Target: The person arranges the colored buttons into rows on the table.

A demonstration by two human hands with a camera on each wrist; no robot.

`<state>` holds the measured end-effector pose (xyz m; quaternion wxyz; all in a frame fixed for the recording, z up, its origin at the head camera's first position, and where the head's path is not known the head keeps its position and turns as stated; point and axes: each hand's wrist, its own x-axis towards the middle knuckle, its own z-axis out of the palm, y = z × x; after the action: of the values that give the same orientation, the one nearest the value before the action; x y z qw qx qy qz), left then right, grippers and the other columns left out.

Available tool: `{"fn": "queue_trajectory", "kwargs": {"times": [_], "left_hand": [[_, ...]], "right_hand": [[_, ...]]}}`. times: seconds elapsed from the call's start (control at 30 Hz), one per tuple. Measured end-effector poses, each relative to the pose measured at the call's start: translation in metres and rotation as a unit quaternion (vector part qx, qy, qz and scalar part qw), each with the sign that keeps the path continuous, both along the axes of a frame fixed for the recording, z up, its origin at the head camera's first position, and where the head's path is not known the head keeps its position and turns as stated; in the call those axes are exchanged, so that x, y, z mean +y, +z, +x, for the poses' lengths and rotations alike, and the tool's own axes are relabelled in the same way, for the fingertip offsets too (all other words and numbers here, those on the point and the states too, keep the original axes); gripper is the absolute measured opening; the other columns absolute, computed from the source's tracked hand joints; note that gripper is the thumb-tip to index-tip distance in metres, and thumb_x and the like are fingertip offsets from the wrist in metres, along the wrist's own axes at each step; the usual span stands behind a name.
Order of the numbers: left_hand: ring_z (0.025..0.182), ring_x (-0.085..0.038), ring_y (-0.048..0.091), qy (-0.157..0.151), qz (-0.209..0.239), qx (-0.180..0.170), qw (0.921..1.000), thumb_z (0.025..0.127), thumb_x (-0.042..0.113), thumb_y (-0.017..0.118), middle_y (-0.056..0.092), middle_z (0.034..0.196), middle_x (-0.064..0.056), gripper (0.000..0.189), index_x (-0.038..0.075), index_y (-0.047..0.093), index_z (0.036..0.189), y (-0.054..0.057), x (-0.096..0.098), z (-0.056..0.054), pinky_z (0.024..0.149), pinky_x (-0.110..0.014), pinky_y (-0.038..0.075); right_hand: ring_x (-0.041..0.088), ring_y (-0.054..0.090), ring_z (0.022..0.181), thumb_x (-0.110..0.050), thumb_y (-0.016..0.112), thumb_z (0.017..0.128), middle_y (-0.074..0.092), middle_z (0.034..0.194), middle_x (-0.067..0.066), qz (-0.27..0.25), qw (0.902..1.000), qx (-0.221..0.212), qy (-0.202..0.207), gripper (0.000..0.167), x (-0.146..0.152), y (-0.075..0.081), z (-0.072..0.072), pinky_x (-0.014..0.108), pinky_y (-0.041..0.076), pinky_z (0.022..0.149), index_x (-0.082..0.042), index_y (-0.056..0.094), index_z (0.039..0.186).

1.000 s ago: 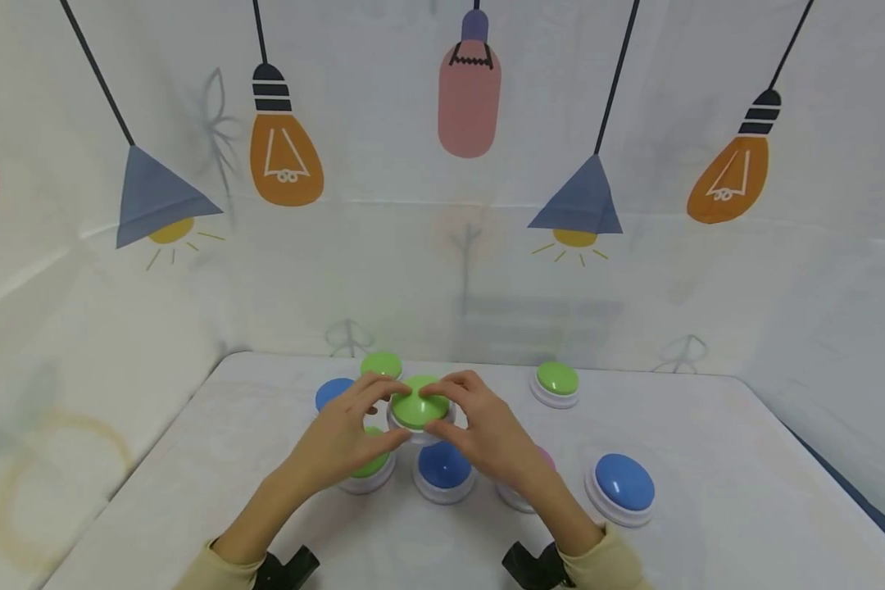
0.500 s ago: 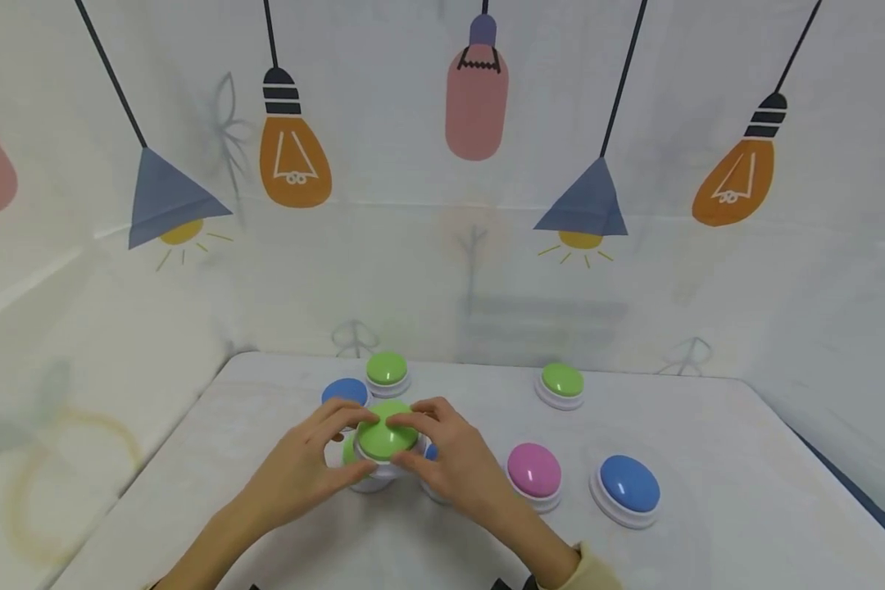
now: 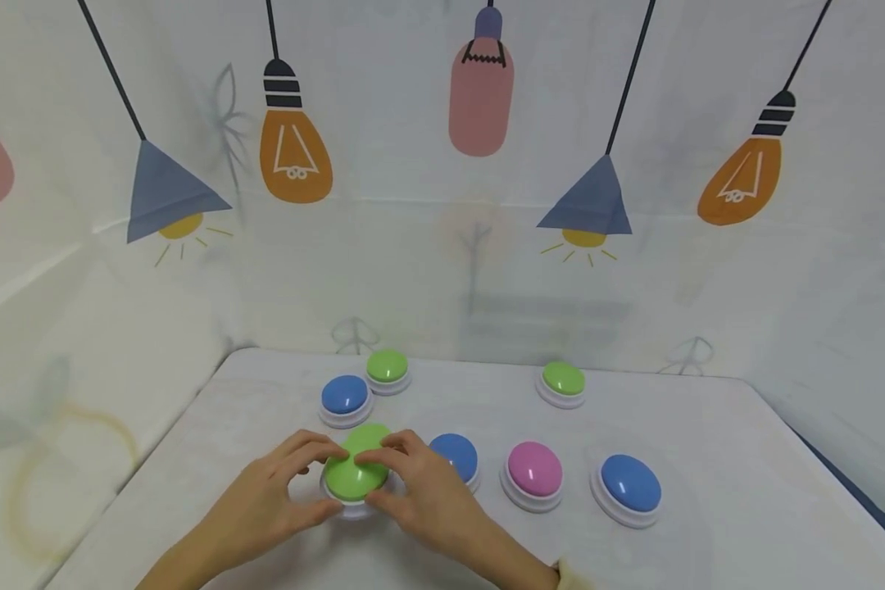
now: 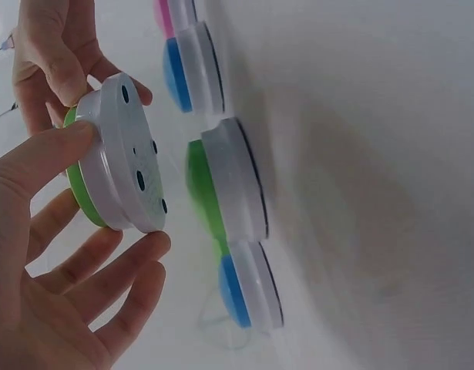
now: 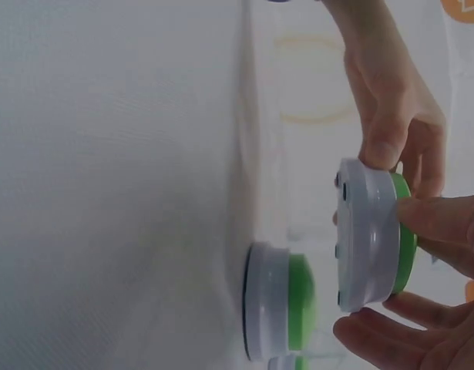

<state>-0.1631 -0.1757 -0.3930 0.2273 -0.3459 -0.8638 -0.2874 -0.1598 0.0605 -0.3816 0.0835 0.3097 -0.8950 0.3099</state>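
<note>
Both hands hold a green push button (image 3: 354,478) with a white round base between them. My left hand (image 3: 258,496) grips its left side and my right hand (image 3: 431,500) its right side, thumbs at the near edge. In the left wrist view the held button (image 4: 117,158) is off the table, its underside with small dark feet or holes facing the tabletop. Directly beyond it in that view, a second green button (image 4: 233,181) sits on the table; in the head view the held one partly covers this lower green button (image 3: 369,436).
On the white table (image 3: 708,459) stand a blue button (image 3: 345,396), a green button (image 3: 387,367), another green one (image 3: 564,379), a pink button (image 3: 535,469) and a blue button (image 3: 629,485). My right hand partly covers another blue button (image 3: 457,455). A printed cloth hangs behind.
Both hands have carried the green button left and nearer to me. The pink button, mostly covered at first, now shows fully, and the blue button at the back left is uncovered.
</note>
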Motion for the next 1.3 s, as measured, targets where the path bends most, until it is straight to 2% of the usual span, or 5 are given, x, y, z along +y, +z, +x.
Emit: {"fn": "queue_trajectory", "kwargs": {"times": [0.33,0.5,0.8,0.93,1.3], "left_hand": [[0.093,0.0,0.061,-0.03,-0.025,-0.026,0.9989,0.068,0.025,0.09,0.054,0.117,0.018,0.057,0.027,0.062,0.119,-0.013,-0.011,0.011,0.074,-0.025,0.056],[0.092,-0.001,0.061,-0.046,-0.04,-0.023,0.9979,0.068,0.026,0.09,0.053,0.116,0.018,0.06,0.028,0.061,0.12,-0.015,-0.014,0.011,0.074,-0.026,0.056],[0.094,0.002,0.061,-0.071,-0.063,-0.022,0.9953,0.069,0.03,0.089,0.053,0.116,0.019,0.063,0.029,0.058,0.124,-0.017,-0.017,0.011,0.079,-0.018,0.051],[0.097,0.003,0.059,-0.08,-0.071,-0.053,0.9928,0.07,0.031,0.087,0.052,0.115,0.02,0.062,0.03,0.057,0.124,-0.02,-0.017,0.011,0.081,-0.023,0.053],[0.092,0.005,0.052,-0.061,-0.12,-0.159,0.9781,0.077,0.044,0.082,0.047,0.115,0.02,0.052,0.032,0.058,0.121,-0.02,-0.016,0.013,0.079,-0.025,0.054]], "right_hand": [[0.006,0.06,0.096,-0.023,0.081,0.082,0.058,0.113,-0.005,0.042,0.9986,-0.014,0.027,0.037,-0.005,-0.007,0.006,0.021,0.051,0.081,-0.027,0.069,0.117],[0.005,0.059,0.097,-0.024,0.083,0.08,0.057,0.112,-0.006,0.058,0.9978,0.002,0.032,0.036,-0.007,-0.009,0.009,0.021,0.051,0.083,-0.027,0.069,0.114],[0.004,0.059,0.102,-0.026,0.083,0.08,0.059,0.116,-0.007,0.086,0.9953,-0.018,0.042,0.036,-0.011,-0.012,0.012,0.021,0.05,0.088,-0.028,0.067,0.112],[0.005,0.059,0.104,-0.027,0.083,0.08,0.06,0.117,-0.007,0.096,0.994,-0.016,0.05,0.035,-0.012,-0.016,0.012,0.021,0.049,0.089,-0.027,0.067,0.111],[0.002,0.054,0.102,-0.027,0.084,0.079,0.057,0.115,-0.006,0.109,0.9913,-0.012,0.074,0.036,-0.012,-0.024,0.013,0.017,0.047,0.088,-0.025,0.066,0.111]]}}
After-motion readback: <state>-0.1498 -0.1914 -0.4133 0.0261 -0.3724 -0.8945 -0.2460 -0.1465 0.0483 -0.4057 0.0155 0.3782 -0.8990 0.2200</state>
